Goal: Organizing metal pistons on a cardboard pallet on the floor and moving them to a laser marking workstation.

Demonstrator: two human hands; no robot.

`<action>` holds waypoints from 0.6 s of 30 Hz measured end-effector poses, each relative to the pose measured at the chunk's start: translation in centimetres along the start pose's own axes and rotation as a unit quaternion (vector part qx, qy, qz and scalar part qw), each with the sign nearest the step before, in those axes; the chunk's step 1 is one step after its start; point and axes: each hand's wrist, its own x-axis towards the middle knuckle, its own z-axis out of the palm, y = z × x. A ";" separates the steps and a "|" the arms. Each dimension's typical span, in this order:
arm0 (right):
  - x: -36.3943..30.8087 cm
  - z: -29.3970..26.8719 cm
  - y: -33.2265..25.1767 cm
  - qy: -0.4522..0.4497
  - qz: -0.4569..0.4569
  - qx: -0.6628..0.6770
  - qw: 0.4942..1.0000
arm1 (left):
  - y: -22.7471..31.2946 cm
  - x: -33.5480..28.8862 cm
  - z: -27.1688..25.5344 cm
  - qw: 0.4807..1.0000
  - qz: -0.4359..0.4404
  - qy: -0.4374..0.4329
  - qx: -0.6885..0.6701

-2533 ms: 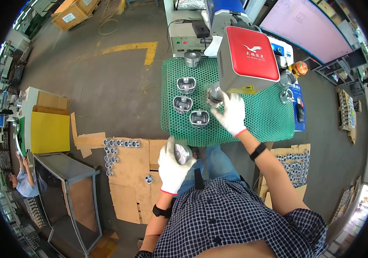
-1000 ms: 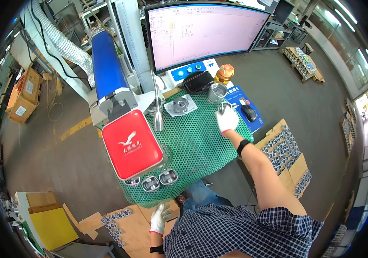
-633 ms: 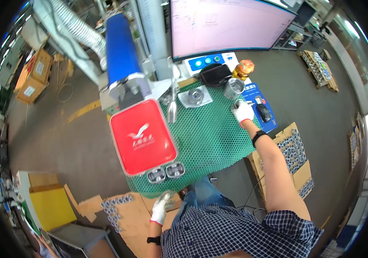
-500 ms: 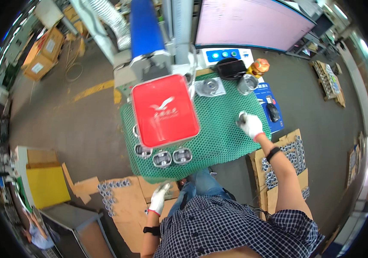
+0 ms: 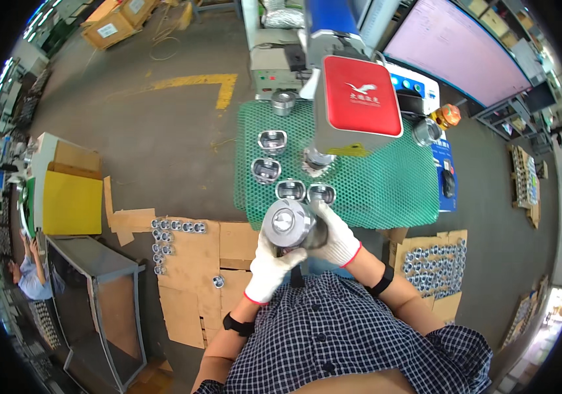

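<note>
Both of my hands wear white gloves with red cuffs and meet in front of my body, at the near edge of the green mat (image 5: 399, 203). A grey metal piston (image 5: 283, 219) is between them, tilted with its round crown facing up. My left hand (image 5: 273, 262) wraps its near left side. My right hand (image 5: 337, 238) closes around its right side, where a darker, blurred part shows; I cannot tell whether that is a second piston. Just beyond, two pistons (image 5: 321, 194) lie on the mat, with two more pistons (image 5: 266, 170) farther left.
A machine head with a red cover (image 5: 363, 95) overhangs the mat, above a piston on a round base (image 5: 317, 161). Pistons stand on cardboard at left (image 5: 189, 262) and right (image 5: 435, 266). A monitor (image 5: 458, 49), mouse (image 5: 448, 182) and metal cup-like part (image 5: 427, 132) are at right.
My right hand has come from the mat's right side to my body. My left hand has risen from below the mat to meet it at the piston. The view has swung left.
</note>
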 end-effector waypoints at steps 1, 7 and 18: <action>0.2 1.0 0.6 -0.018 0.003 0.007 1.000 | 1.3 -0.4 0.5 0.998 0.029 0.045 -0.036; 0.6 0.9 -1.1 -0.019 0.036 -0.228 0.973 | 5.6 0.7 -1.1 0.956 0.148 0.149 0.205; -4.6 -10.9 -5.4 0.110 0.015 -0.222 0.969 | 4.1 8.0 5.9 0.806 0.159 -0.187 0.538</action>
